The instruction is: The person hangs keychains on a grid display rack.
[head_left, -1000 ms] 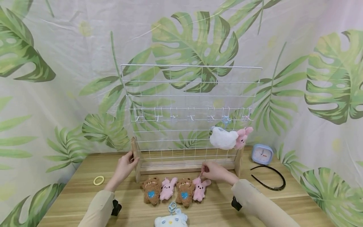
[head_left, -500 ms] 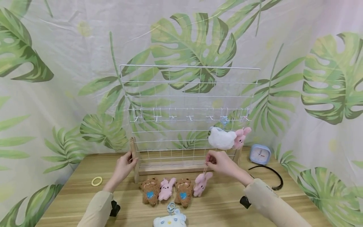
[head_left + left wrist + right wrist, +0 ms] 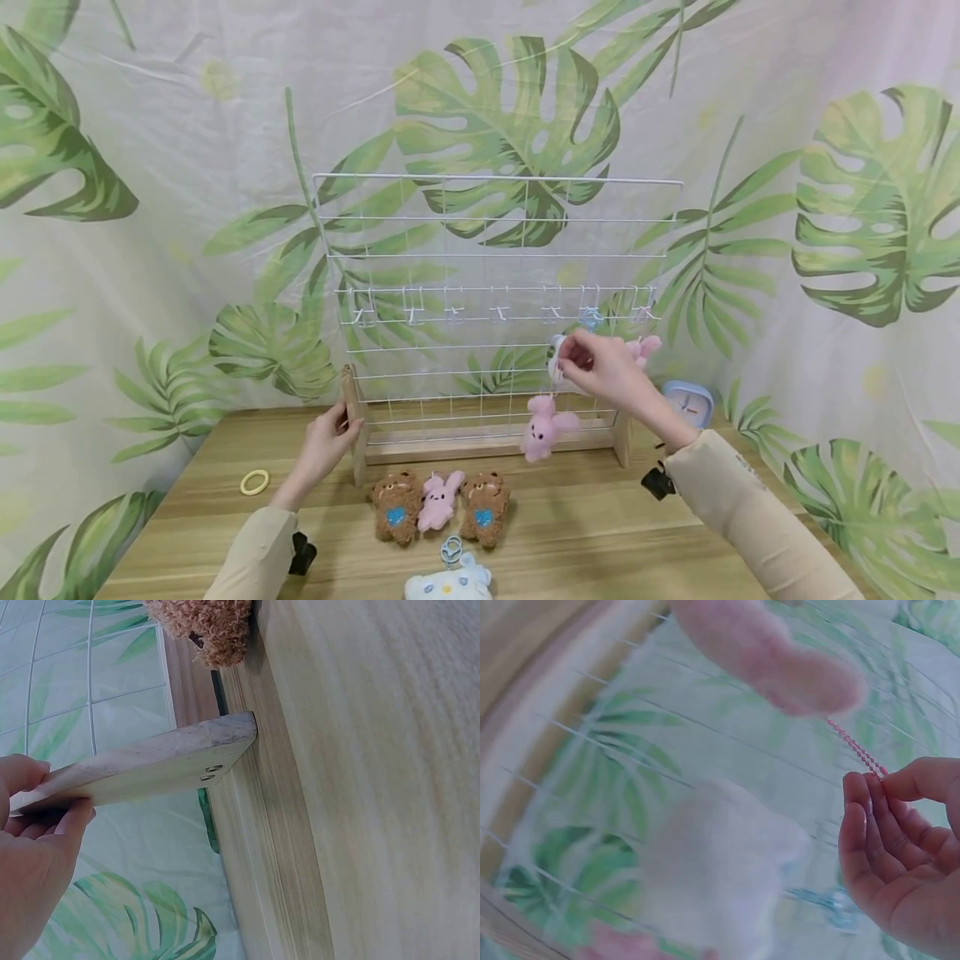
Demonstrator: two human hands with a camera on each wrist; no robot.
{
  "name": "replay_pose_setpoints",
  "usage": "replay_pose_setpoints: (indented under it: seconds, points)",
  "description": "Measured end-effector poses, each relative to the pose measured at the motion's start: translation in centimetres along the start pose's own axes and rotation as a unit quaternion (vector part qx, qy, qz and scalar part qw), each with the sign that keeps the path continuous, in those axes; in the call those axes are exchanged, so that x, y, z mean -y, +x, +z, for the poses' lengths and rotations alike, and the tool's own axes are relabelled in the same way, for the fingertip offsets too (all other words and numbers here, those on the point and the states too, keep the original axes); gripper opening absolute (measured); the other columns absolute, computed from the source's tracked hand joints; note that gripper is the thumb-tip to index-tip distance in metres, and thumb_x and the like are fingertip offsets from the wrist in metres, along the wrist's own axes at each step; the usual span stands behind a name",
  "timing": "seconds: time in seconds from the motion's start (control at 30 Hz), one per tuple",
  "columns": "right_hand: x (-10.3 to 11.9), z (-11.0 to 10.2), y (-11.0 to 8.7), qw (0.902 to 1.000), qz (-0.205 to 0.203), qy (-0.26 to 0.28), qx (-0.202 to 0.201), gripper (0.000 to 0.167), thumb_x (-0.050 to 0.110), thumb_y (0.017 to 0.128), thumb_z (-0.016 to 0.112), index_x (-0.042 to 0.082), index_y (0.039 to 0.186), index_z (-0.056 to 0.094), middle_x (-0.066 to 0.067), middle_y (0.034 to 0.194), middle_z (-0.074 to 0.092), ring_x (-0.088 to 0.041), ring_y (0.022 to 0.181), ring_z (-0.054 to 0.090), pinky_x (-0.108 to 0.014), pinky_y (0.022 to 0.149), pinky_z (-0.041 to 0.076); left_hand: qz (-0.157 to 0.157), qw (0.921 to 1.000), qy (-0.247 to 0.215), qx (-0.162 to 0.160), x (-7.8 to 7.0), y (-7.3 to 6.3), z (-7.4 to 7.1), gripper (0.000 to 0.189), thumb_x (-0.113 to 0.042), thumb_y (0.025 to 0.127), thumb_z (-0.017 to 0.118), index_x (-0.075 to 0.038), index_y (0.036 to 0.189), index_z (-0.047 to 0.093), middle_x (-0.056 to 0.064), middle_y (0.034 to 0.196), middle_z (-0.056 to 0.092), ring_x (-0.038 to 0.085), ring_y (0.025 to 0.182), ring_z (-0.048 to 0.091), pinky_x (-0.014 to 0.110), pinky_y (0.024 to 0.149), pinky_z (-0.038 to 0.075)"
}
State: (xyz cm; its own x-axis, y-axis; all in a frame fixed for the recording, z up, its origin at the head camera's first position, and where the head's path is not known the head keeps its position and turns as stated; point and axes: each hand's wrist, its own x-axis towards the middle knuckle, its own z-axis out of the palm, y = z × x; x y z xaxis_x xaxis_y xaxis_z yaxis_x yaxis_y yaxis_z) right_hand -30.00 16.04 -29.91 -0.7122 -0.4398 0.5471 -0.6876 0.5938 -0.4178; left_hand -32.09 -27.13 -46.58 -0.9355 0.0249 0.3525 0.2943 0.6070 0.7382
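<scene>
My left hand [image 3: 322, 443] grips the wooden side post [image 3: 150, 761] of a white wire grid rack [image 3: 495, 177], thumb on one face and fingers on the other. Raised before the grid, my right hand [image 3: 609, 371] pinches the pink bead chain [image 3: 851, 742] of a plush bunny keychain [image 3: 542, 432], which dangles below it. A row of clear hooks [image 3: 498, 313] crosses the grid above. From the two rightmost hang a white plush [image 3: 712, 862] and another pink bunny [image 3: 648, 346]; my right hand partly hides both in the head view.
On the table lie two brown bear plushes [image 3: 396, 510], a pink bunny [image 3: 439, 502] between them, and a white plush with a blue ring [image 3: 448, 582] at the front. A yellow ring [image 3: 254, 482] is at left. A blue clock [image 3: 688, 404] stands right, partly behind my arm.
My right hand has lifted the rightmost pink bunny off the table by its chain and carried it up in front of the grid. My left hand stays on the post.
</scene>
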Motion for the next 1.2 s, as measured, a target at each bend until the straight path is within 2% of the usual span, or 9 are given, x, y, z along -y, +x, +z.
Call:
replay_pose_setpoints:
  seconds: [0.17,0.3,0.47,0.63,0.83,1.0,1.1,1.2]
  points:
    - [1.1,-2.0,1.8,0.9994,0.002,-0.015,-0.033,0.006,0.003,0.091,0.067,-0.002,0.092,0.065,-0.011,0.08,0.071,-0.013,0.069,0.063,-0.016,0.061,0.053,-0.001,1.0,0.002,-0.002,0.0,0.2,0.0,0.025,-0.006,0.1,0.055,0.01,0.118,0.058,0.033,0.118,0.064,0.046,0.116,0.063,0.042,0.088,0.061]
    - [1.2,-2.9,3.0,0.9986,0.007,-0.028,-0.044,0.003,0.003,0.092,0.066,0.0,0.092,0.066,-0.012,0.08,0.071,-0.014,0.067,0.061,-0.015,0.058,0.049,-0.004,1.0,0.003,-0.002,0.1,0.2,0.0,0.024,-0.006,0.1,0.055,0.01,0.118,0.058,0.033,0.118,0.065,0.046,0.115,0.063,0.041,0.088,0.061]
    - [0.8,-3.1,4.1,0.9978,0.018,-0.053,-0.035,0.004,0.006,0.093,0.065,0.002,0.093,0.066,-0.01,0.079,0.07,-0.013,0.066,0.059,-0.016,0.058,0.047,-0.01,0.9999,-0.002,0.004,0.0,0.0,0.0,0.026,-0.007,0.101,0.054,0.01,0.12,0.057,0.033,0.12,0.064,0.047,0.118,0.061,0.042,0.09,0.06]
    - [0.5,-3.0,4.9,0.997,0.025,-0.07,-0.022,0.005,0.005,0.093,0.063,0.001,0.094,0.066,-0.011,0.081,0.07,-0.017,0.07,0.063,-0.021,0.062,0.051,-0.007,1.0,-0.006,0.002,0.0,0.1,0.0,0.029,-0.007,0.101,0.054,0.011,0.124,0.056,0.035,0.124,0.062,0.047,0.12,0.06,0.044,0.094,0.058]
    - [0.3,-2.5,5.5,0.9963,0.021,-0.083,-0.004,0.004,-0.001,0.092,0.061,0.001,0.09,0.064,-0.014,0.084,0.072,-0.023,0.077,0.069,-0.03,0.068,0.058,-0.005,1.0,-0.008,0.001,0.1,0.0,-0.1,0.026,-0.008,0.101,0.054,0.01,0.12,0.057,0.034,0.121,0.063,0.047,0.12,0.06,0.044,0.093,0.058]
    - [0.2,-2.4,5.7,0.9958,0.019,-0.089,-0.005,0.005,-0.002,0.09,0.062,0.002,0.088,0.063,-0.014,0.083,0.071,-0.023,0.076,0.069,-0.031,0.067,0.058,-0.007,1.0,-0.006,-0.002,0.0,-0.2,0.0,0.019,-0.007,0.101,0.054,0.008,0.112,0.058,0.033,0.119,0.064,0.047,0.119,0.06,0.045,0.093,0.058]
    - [0.6,-2.7,5.4,0.9958,0.011,-0.09,-0.017,0.002,-0.002,0.09,0.063,0.0,0.091,0.065,-0.015,0.084,0.072,-0.024,0.076,0.069,-0.033,0.068,0.06,-0.005,1.0,-0.003,-0.007,0.0,-0.2,0.1,0.016,-0.006,0.1,0.055,0.007,0.108,0.058,0.033,0.117,0.065,0.047,0.118,0.061,0.045,0.092,0.059]
    - [1.5,-3.3,4.7,0.9949,-0.008,-0.089,-0.046,0.004,-0.001,0.09,0.064,-0.003,0.093,0.066,-0.015,0.084,0.071,-0.023,0.075,0.069,-0.034,0.068,0.061,0.002,0.9999,-0.001,-0.012,0.1,-0.1,0.1,0.013,-0.006,0.1,0.056,0.006,0.104,0.059,0.031,0.113,0.067,0.047,0.116,0.063,0.043,0.09,0.06]
